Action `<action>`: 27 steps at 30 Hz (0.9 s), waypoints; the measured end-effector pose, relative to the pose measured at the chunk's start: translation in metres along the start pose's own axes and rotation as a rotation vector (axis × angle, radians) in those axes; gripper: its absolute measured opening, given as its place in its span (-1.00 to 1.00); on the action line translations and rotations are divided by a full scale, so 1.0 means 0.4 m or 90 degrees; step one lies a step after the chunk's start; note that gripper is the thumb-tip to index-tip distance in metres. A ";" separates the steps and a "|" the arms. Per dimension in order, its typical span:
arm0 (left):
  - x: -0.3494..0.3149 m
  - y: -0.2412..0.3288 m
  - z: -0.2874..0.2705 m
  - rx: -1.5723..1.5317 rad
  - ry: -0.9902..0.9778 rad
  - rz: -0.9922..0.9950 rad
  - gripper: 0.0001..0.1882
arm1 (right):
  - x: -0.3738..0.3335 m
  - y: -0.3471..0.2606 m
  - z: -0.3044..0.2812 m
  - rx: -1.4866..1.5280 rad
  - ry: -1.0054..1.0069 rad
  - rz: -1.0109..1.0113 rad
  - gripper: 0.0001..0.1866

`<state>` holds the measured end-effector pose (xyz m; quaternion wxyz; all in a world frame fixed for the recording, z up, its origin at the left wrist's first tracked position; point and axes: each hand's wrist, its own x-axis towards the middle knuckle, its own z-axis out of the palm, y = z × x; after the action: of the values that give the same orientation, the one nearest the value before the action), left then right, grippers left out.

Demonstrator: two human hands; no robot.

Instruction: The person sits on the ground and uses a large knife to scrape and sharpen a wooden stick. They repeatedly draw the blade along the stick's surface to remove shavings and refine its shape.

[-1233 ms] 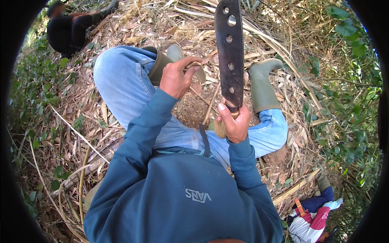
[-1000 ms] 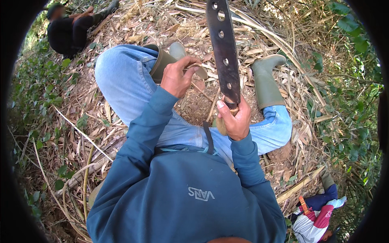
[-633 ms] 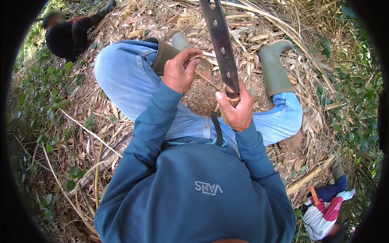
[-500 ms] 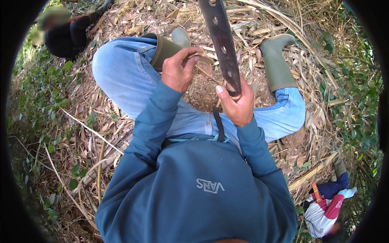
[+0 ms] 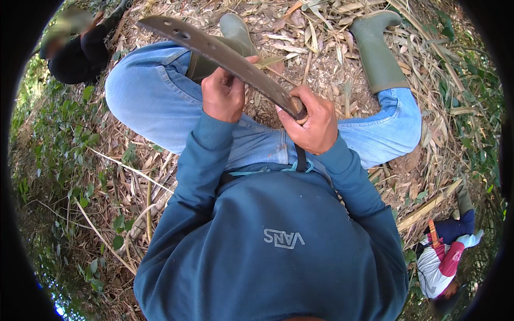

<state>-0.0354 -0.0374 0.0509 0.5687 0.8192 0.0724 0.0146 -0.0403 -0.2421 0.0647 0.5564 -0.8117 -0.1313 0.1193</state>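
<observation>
My right hand point(image 5: 313, 120) is closed around the handle end of a machete point(image 5: 214, 51). Its long dark blade has several holes and slants up to the left, passing over the fingers of my left hand point(image 5: 223, 97). Those fingers are pinched together, partly hidden by the blade. A flat tan strip point(image 5: 269, 62), like a dry leaf or a shaving, sticks out past the blade from them. Beside it, a thin brown stick point(image 5: 282, 77) runs toward my right hand; whether the two are joined I cannot tell.
I sit on ground covered with dry leaves point(image 5: 289, 48), legs bent, in green rubber boots point(image 5: 379, 59). One person point(image 5: 80, 53) is at the upper left, another point(image 5: 441, 262) at the lower right. Green plants point(image 5: 59, 139) grow on the left; a split pole point(image 5: 431, 206) lies on the right.
The machete has swung from nearly upright to slanting left, its blade now over my left hand. My left hand has shifted slightly down and left. The tan strip remains in its pinch.
</observation>
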 end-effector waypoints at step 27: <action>0.010 0.011 0.005 -0.015 0.000 0.016 -0.67 | 0.042 0.052 0.013 -0.014 -0.024 -0.032 -0.67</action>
<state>-0.0308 -0.0404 0.0542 0.5783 0.8131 0.0621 0.0227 -0.0245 -0.2390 0.0426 0.5478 -0.8118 -0.1636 0.1188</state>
